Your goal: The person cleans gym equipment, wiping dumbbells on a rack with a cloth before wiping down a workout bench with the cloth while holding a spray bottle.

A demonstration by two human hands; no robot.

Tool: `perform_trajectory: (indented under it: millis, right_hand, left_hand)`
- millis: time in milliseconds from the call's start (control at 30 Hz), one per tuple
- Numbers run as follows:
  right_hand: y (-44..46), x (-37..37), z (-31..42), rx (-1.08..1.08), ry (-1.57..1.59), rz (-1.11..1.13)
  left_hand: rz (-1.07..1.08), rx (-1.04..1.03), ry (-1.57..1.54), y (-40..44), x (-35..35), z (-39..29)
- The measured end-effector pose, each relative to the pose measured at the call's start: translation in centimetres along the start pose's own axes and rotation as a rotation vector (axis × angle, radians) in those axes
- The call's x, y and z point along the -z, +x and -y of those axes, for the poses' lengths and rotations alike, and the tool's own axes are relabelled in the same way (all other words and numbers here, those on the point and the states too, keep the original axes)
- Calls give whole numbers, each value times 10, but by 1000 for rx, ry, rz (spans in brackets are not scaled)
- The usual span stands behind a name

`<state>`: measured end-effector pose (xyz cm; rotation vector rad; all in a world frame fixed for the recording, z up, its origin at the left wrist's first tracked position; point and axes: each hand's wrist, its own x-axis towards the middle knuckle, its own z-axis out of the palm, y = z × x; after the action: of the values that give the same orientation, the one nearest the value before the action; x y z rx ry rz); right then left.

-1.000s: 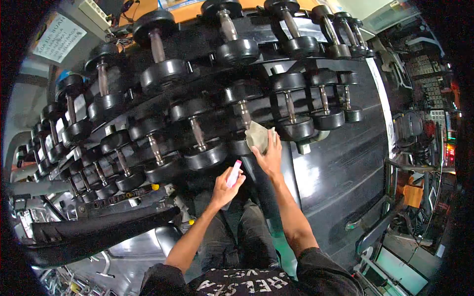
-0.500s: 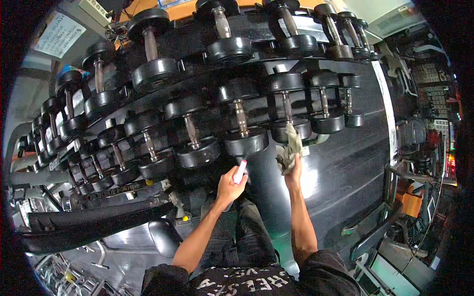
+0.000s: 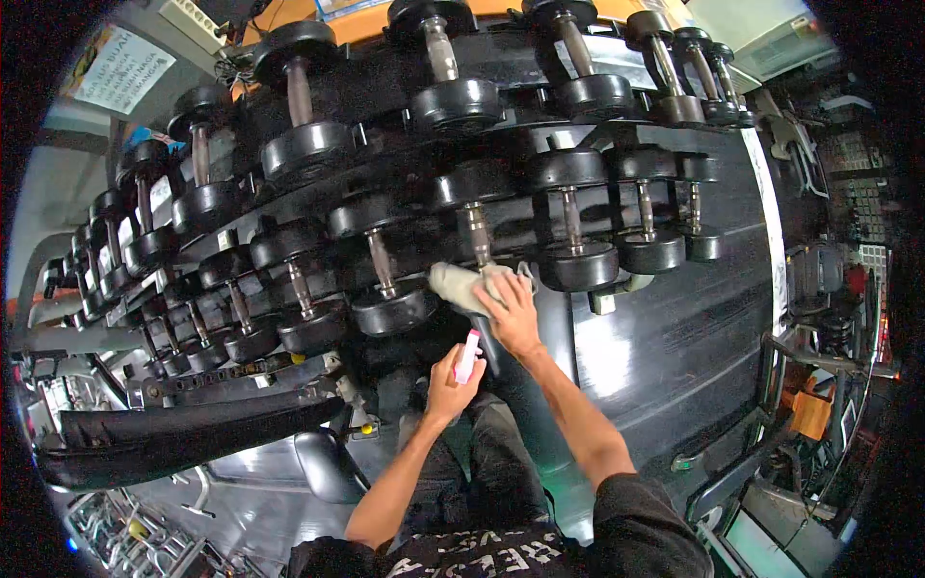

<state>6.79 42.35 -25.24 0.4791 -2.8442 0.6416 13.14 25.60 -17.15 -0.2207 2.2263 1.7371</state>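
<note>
My right hand [image 3: 511, 313] is closed over a pale grey-green cloth [image 3: 457, 287], pressing it against the near head of a black dumbbell [image 3: 474, 185] in the lower rack row. The cloth and fingers cover most of that near head; the metal handle and far head show. Lower and to the left, my left hand [image 3: 451, 390] grips a spray bottle with a white and pink spray head [image 3: 468, 356]; its body is mostly hidden by the hand. Just left of the cloth sits another black dumbbell [image 3: 383, 260], and to its right one more dumbbell [image 3: 574, 222].
An upper row of dumbbells [image 3: 445, 63] runs behind the lower one on the rack. A long black padded bench [image 3: 193, 429] lies at left. Dark shiny flooring [image 3: 665, 337] stretches right, with gym equipment [image 3: 819, 385] beyond. A handwritten sign [image 3: 125, 72] is at upper left.
My right hand has moved left with the cloth, from the neighbouring dumbbell on the right onto this one's near head. My left hand has dropped slightly, still holding the spray bottle.
</note>
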Motion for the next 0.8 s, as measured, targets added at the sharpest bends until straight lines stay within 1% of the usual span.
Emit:
perform_trajectory:
  millis: [33,100,133,167,200,267,333,400,467,533,567,600,667,733,800]
  right_hand:
    - [11,0,9,50,28,-2]
    - [27,-8,17,226,-77,110]
    - [32,-10,22,332,-119,173]
    - [35,-19,29,417,-197,276]
    - [38,-26,33,514,-290,279]
    - [46,-40,44,629,-538,379]
    - [49,-60,53,664,-558,411]
    - [50,-64,64,584,-617,621]
    - [48,-56,54,587,-610,593]
    - [43,-46,40,569,-303,352]
    - [40,-34,32,585,-214,242]
    - [35,-23,24,556,-126,242]
    - [23,4,5,407,9,160]
    - [10,19,-15,181,97,72]
    - [-9,13,-32,-126,225,-85]
  left_hand:
    - [-3,5,2,-3,4,0]
    - [-12,92,-30,-7,12,0]
    - [-44,62,-27,-8,13,4]
    - [-51,82,-42,-9,14,8]
    - [-56,101,-53,-11,14,12]
    - [-59,109,-12,-11,17,6]
    - [-61,119,32,-10,18,6]
    - [-76,101,2,-11,16,13]
    - [-63,72,2,-11,13,13]
    - [-56,40,5,-8,13,10]
    - [-47,19,3,-8,13,8]
    - [-35,0,1,-8,13,5]
    - [-34,8,-22,-9,12,6]
    - [-29,34,-13,-9,14,5]
    - [-31,5,-13,-10,15,5]
